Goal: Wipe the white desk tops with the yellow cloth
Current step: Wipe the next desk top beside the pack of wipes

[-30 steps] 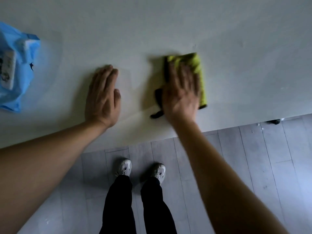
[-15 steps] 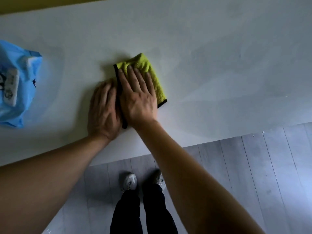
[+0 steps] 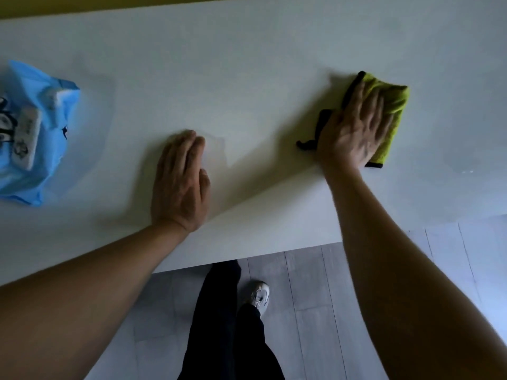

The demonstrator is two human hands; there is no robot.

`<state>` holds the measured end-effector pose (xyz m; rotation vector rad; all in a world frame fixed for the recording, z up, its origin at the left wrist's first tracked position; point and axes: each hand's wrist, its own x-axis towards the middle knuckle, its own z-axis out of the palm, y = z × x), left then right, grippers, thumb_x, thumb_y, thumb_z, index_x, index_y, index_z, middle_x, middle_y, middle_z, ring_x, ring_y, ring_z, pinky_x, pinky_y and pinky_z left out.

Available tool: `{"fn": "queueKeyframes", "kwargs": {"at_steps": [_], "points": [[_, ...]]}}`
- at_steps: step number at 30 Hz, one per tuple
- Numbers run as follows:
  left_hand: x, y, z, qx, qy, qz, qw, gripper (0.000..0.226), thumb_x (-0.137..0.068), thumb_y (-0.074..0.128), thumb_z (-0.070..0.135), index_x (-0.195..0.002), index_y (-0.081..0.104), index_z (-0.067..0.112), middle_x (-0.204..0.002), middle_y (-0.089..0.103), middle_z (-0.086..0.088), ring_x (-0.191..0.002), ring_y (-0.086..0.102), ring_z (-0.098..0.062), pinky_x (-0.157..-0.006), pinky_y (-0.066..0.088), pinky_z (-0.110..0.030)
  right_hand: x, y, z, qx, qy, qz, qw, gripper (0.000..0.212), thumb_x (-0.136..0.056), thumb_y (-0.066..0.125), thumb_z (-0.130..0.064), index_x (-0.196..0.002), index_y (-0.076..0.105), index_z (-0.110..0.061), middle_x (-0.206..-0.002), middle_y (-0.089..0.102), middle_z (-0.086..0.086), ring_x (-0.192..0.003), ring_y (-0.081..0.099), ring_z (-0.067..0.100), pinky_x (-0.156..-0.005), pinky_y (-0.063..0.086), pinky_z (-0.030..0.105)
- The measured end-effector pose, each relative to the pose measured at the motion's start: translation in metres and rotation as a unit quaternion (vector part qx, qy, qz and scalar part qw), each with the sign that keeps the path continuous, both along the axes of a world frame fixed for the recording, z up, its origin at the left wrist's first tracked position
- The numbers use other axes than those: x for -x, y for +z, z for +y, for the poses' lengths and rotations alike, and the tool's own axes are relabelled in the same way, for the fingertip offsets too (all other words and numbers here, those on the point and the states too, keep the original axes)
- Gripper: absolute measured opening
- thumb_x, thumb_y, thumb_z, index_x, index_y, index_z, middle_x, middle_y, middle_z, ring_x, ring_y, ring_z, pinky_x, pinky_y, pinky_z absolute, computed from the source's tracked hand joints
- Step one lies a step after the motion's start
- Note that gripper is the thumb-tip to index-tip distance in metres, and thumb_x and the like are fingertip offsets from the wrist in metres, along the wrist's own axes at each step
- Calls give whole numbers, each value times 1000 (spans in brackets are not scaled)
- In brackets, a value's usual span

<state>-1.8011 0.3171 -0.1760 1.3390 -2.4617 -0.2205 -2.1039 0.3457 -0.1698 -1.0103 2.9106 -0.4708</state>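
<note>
- A blue bag (image 3: 35,133) lies at the far left of the desk (image 3: 247,64), crumpled, with white printed packets showing through it (the print is too blurred to read).
- The left hand (image 3: 179,182) rests flat on the desk right of the bag and well apart from it, palm down, fingers straight and pressed together, thumb tucked alongside; it holds nothing.
- Below the desk's near edge, on the grey plank floor (image 3: 315,311), stand dark trousers (image 3: 230,325) and one pale shoe (image 3: 259,294).
- The right hand (image 3: 354,130) lies flat on the cloth (image 3: 392,111), well to the right of the left hand, fingers straight and slightly spread, pressing it down (fingertips blurred).
- The cloth is folded, yellow with a dark edge, flat on the desk toward its right side; its far and right parts show past the hand, and a dark corner sticks out to the left of the palm.
</note>
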Motion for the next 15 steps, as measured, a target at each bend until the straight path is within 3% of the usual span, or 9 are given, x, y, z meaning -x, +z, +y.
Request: {"fn": "queueKeyframes", "kwargs": {"at_steps": [6, 10, 12, 15], "points": [[0, -1, 0, 0, 11, 8, 1000, 53, -104, 41, 20, -153, 44, 0, -161, 39, -22, -149, 36, -40, -124, 28, -52, -140, 3, -46, 49, 277, 12, 960, 73, -89, 51, -43, -156, 37, -18, -161, 37, 12, -152, 27, 25, -126, 11, 46], [-1, 1, 1, -8, 43, -9, 999, 61, -103, 36, 28, -157, 36, 0, -165, 32, -20, -154, 29, -36, -129, 17, -48, -137, 1, -50, 46, 349, 24, 936, 65, -98, 45, -45, -157, 35, -22, -162, 35, 7, -153, 25, 23, -126, 11, 45], [-1, 2, 1, -19, 38, -10, 999, 63, -101, 34, 26, -158, 35, 0, -166, 32, -20, -154, 28, -36, -128, 18, -50, -94, -3, -46, 57, 343, 35, 937, 68, -94, 50, -49, -156, 38, -23, -160, 39, 9, -151, 29, 26, -125, 15, 43], [0, 3, 1, -30, 47, -23, 998, 63, -100, 34, 25, -159, 34, 1, -166, 31, -19, -154, 28, -37, -128, 18, -50, -2, -9, -30, 47, 195, 32, 979, 69, -93, 44, -48, -157, 35, -23, -162, 35, 11, -151, 27, 29, -126, 13, 43]]}}
